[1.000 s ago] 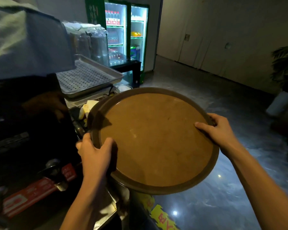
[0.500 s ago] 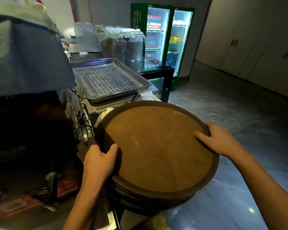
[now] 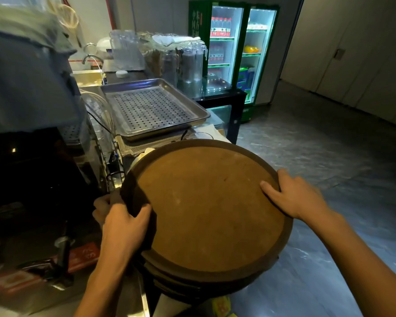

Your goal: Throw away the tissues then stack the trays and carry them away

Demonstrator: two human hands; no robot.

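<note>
A stack of round brown trays (image 3: 206,209), the top one matte and faintly scuffed inside a darker raised rim, sat between the two hands. The left hand (image 3: 121,223) was clamped over its near-left rim, the right hand (image 3: 293,197) pressed on the right rim with fingers spread across the surface. Behind lay a rectangular perforated steel tray (image 3: 151,108), shiny and dotted with holes.

Both forearms are bare, the left hand (image 3: 121,227) and right hand (image 3: 295,197) ungloved, without rings.
</note>
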